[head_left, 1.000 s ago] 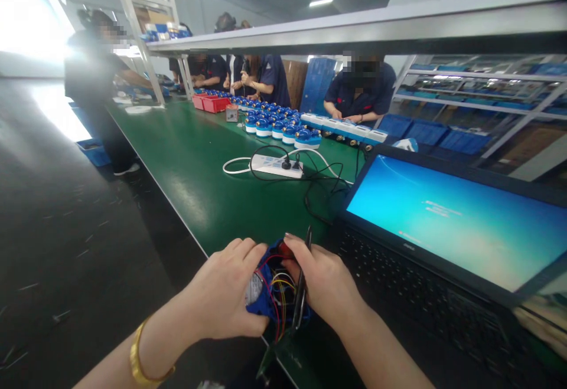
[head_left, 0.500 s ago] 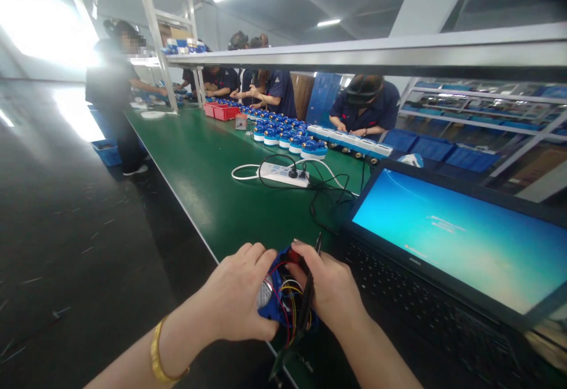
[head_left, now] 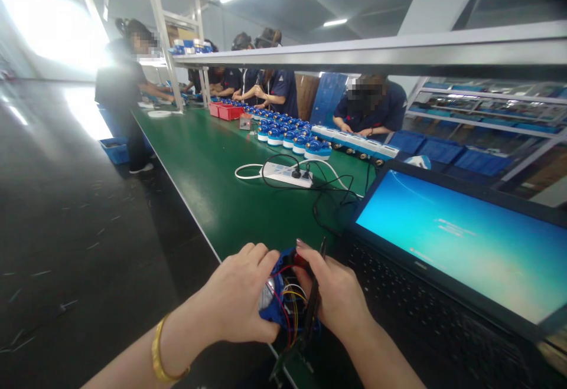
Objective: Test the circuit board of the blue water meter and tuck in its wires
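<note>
At lower centre of the frame, the left hand point(head_left: 241, 297) wraps closed around a blue wired module point(head_left: 283, 300) at the green bench point(head_left: 208, 176) edge; the right hand point(head_left: 339, 300) pinches its top and grips black tweezers point(head_left: 315, 300). Rightward sits an open laptop point(head_left: 452, 247).

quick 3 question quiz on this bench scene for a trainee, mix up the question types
1. True or false: both hands, left hand and right hand, grip the blue module.
2. Multiple choice: what lies on the green bench just beyond the laptop? A) a white power strip B) a red bin C) a cardboard box
3. Fill in: the left wrist wears a gold ____.

Key
1. True. Both hands close on it, with its coloured wires between them.
2. A. The power strip has black plugs in it.
3. Bracelet.
</note>
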Action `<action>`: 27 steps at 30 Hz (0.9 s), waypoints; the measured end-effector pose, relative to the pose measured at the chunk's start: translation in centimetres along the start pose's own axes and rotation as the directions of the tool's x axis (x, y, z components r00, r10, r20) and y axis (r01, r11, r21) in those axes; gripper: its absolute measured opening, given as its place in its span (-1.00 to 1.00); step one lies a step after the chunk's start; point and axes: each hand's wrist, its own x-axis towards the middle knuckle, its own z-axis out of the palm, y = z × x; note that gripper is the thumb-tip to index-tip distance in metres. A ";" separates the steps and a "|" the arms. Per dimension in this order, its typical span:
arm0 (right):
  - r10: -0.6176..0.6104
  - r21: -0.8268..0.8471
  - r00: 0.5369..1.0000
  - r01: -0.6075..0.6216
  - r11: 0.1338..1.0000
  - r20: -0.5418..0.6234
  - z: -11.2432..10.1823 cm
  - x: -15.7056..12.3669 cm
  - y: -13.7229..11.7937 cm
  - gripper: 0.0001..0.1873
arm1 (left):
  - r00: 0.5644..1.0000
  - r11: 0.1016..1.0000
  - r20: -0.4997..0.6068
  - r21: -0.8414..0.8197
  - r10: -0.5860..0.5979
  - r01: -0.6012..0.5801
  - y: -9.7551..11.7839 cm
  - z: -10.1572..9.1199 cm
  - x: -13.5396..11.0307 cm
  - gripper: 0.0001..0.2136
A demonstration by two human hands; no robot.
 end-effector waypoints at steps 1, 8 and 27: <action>-0.005 0.004 1.000 0.005 1.000 -0.002 0.0 -0.1 0.0 -0.77 | 1.000 1.000 0.004 -0.002 0.000 0.000 0.0 0.0 0.0 -0.36; -0.020 0.046 1.000 0.021 0.999 -0.012 0.2 -0.8 0.4 -0.79 | 1.000 1.000 -0.001 -0.024 0.002 -0.002 0.3 0.1 -0.1 -0.32; 0.387 0.580 0.922 -0.300 0.757 -0.028 -0.1 -2.8 0.0 -0.89 | 0.996 0.996 0.063 0.059 -0.067 0.063 1.5 1.4 -0.6 -0.31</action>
